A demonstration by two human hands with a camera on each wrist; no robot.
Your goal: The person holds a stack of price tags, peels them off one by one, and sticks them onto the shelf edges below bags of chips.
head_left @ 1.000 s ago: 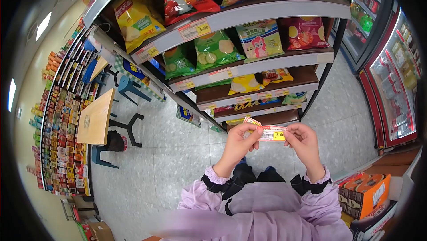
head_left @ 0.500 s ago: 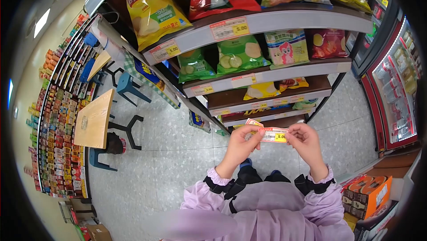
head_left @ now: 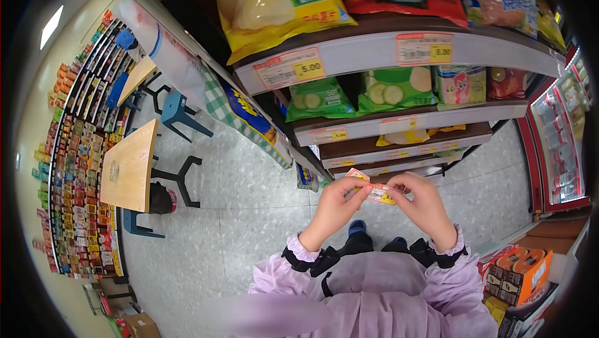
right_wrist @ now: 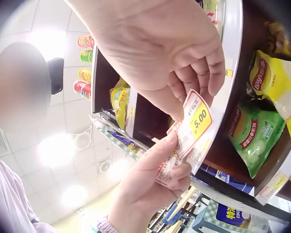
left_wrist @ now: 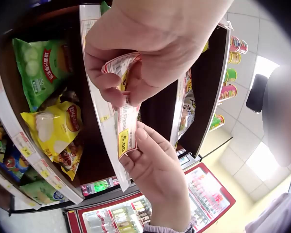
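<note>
My left hand (head_left: 337, 204) pinches paper price tags between thumb and fingers, in front of my body. One tag (head_left: 380, 195), white with a red edge and a yellow "5.00" patch, stretches toward my right hand (head_left: 424, 204), whose thumb and fingertips pinch its other end. A second tag (head_left: 357, 174) sticks up behind the left fingers. In the left wrist view, a tag curls inside the left hand (left_wrist: 150, 43), while the right hand (left_wrist: 157, 174) grips the "5.00" end below. The right wrist view shows another tag part (right_wrist: 169, 174) under the left fingers (right_wrist: 177, 177).
Ahead stands a snack shelf with labelled edges (head_left: 349, 57), bearing bags of chips (head_left: 281, 7). A glass-door fridge (head_left: 561, 144) is at the right, with cartons (head_left: 518, 275) below it. To the left are a wooden table (head_left: 128, 163), blue stools (head_left: 178, 113) and a long stocked rack (head_left: 81, 182).
The shelf looms larger and has shifted right in the head view. My right hand has come closer to the left, and the tag between them now tilts, with less of it showing.
</note>
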